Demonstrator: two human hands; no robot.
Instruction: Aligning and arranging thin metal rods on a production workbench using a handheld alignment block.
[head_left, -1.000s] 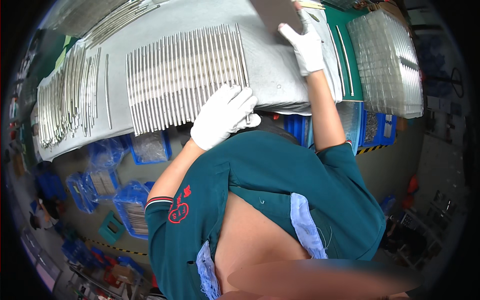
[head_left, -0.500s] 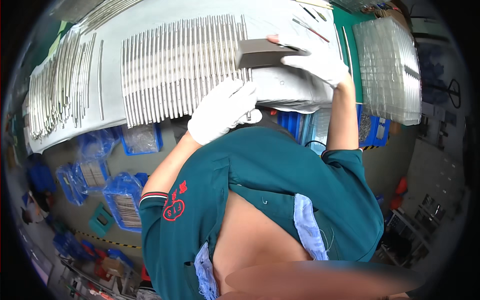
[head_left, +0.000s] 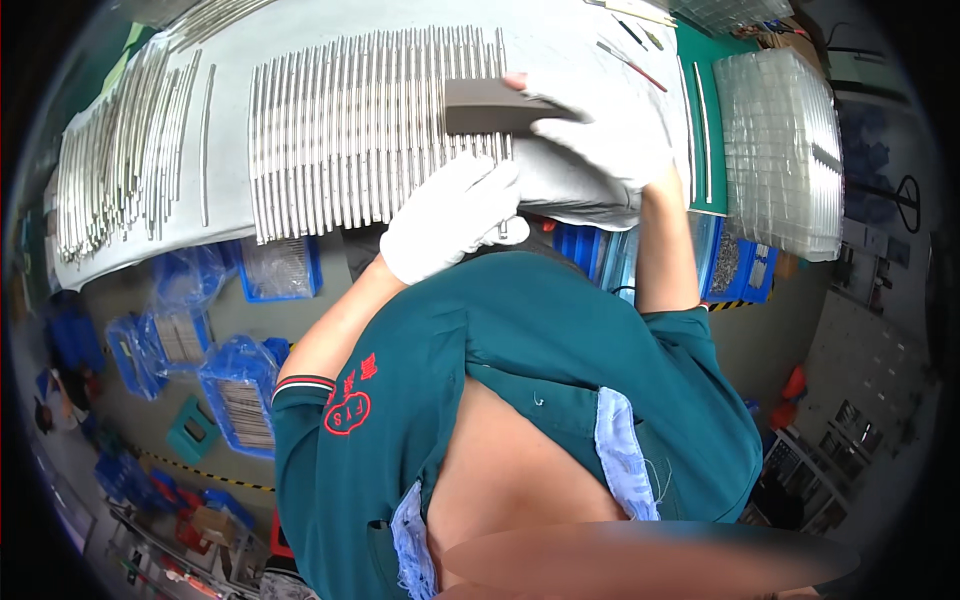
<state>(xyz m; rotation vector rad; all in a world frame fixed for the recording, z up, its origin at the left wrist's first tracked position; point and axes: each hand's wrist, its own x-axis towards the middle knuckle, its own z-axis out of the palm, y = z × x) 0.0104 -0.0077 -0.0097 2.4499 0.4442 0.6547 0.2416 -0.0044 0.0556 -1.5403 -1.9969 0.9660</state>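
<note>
A row of slim silver metal rods (head_left: 340,130) lies side by side on the white cloth-covered table. In a white glove, my right hand (head_left: 610,130) grips the right end of a dark grey-brown rectangular block (head_left: 478,108), which lies across the rods at the row's right end; one bare fingertip shows at its far edge. My left hand (head_left: 450,218), also gloved, is closed at the near ends of the rightmost rods. A rod end pokes out between its fingers and thumb; how many rods it pinches is hidden.
To the left lie a single rod (head_left: 207,145) and a looser heap of rods (head_left: 125,150). A red-handled thin tool (head_left: 632,66) rests at the far right. Beyond the green strip stands a stack of clear plastic trays (head_left: 780,150). Blue bins (head_left: 240,395) with rods sit on the floor below.
My right hand has slid the block to the left, further over the rods. My left hand keeps its place at the near rod ends. The whole view has shifted slightly.
</note>
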